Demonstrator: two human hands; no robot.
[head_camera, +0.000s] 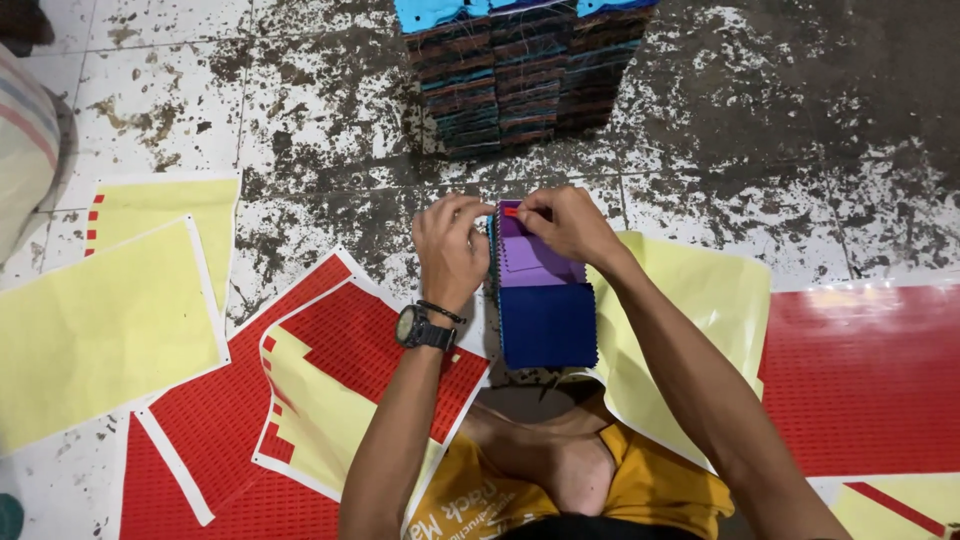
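Observation:
A stack of fabric swatches (545, 300) lies on the floor in front of me, a purple piece on top at the far end and a dark blue piece nearer me. My left hand (450, 245), with a black watch and bracelet on the wrist, pinches the stack's upper left corner. My right hand (565, 222) holds a small red sticker (511, 211) at the purple swatch's top edge, thumb and forefinger closed on it.
Several stacks of dark fabric swatches (520, 80) stand on the stained tile floor ahead. Red sticker sheets (330, 340) and yellow backing sheets (100, 320) lie left; a yellow sheet (710, 300) and a red sheet (870, 380) lie right. A striped sack (25, 140) sits far left.

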